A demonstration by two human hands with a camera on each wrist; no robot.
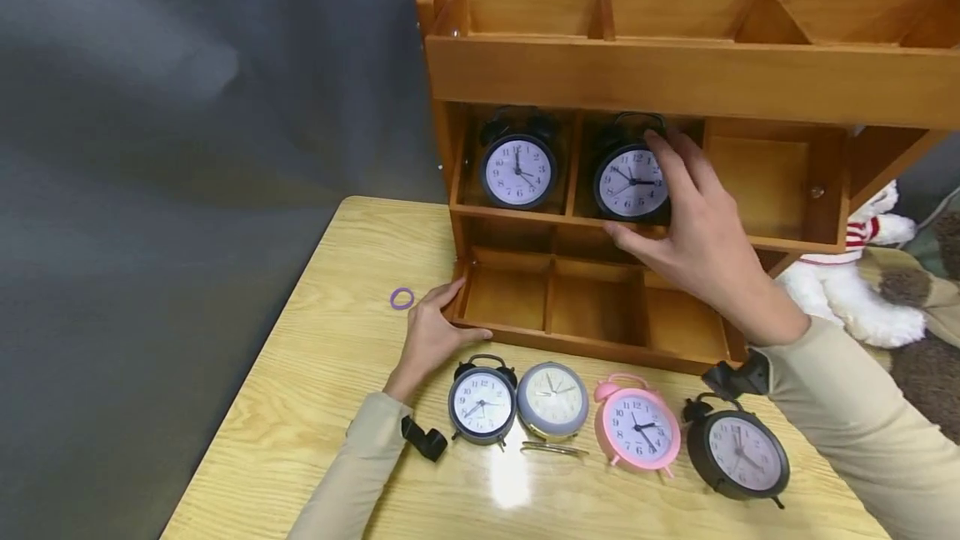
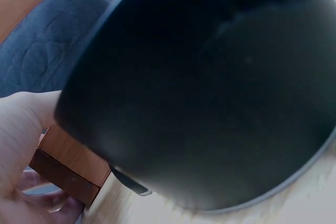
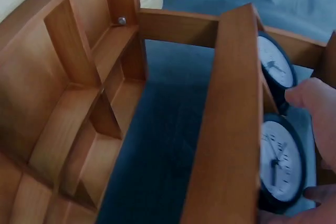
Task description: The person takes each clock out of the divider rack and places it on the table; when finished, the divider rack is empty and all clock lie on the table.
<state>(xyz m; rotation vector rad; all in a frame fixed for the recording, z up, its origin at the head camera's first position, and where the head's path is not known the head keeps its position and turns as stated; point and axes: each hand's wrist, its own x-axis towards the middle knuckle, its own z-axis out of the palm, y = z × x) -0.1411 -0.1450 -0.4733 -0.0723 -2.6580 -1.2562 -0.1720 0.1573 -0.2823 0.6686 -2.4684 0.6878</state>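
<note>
A wooden shelf (image 1: 517,69) stands on the table, tiered and divided into compartments. My right hand (image 1: 697,227) grips a black twin-bell alarm clock (image 1: 628,186) in the shelf's middle compartment of the middle tier, fingers over its right side and thumb below. Left of it, another black alarm clock (image 1: 517,172) sits upright in its own compartment. At the lower left corner, my left hand (image 1: 431,336) holds the bottom tier, thumb along the front edge and fingers at the side. A black clock (image 1: 482,402) stands close to that hand; its dark body (image 2: 199,103) fills the left wrist view.
Along the front stand a grey round clock (image 1: 553,401), a pink alarm clock (image 1: 639,427) and a black alarm clock (image 1: 738,452). A thin metallic object (image 1: 553,447) lies before the grey clock. A purple ring (image 1: 402,298) lies left; a white plush toy (image 1: 862,298) sits right.
</note>
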